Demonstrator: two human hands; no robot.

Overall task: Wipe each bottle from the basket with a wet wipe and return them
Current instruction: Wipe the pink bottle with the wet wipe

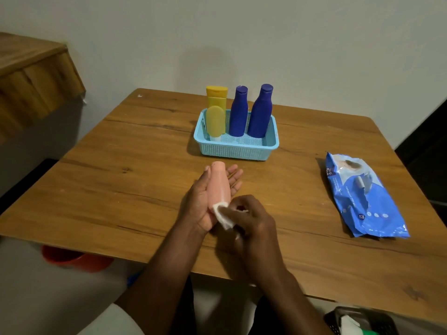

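A pink bottle [219, 183] lies along the palm of my left hand [204, 204], cap end pointing away from me, above the wooden table [121, 180]. That hand's fingers lie nearly straight under it, thumb along its side. My right hand [251, 221] pinches a white wet wipe [223, 215] against the bottle's near end. The light blue basket [235, 147] stands behind, holding a yellow bottle [216, 110], a yellow tube in front of it, and two dark blue bottles [239, 112] [261, 112].
A blue pack of wet wipes [362, 197] lies on the table at the right. A wooden ledge [31, 76] juts out at the left. A red tub [72, 258] sits on the floor below the table's left edge, and a dark bin [362, 321] at bottom right.
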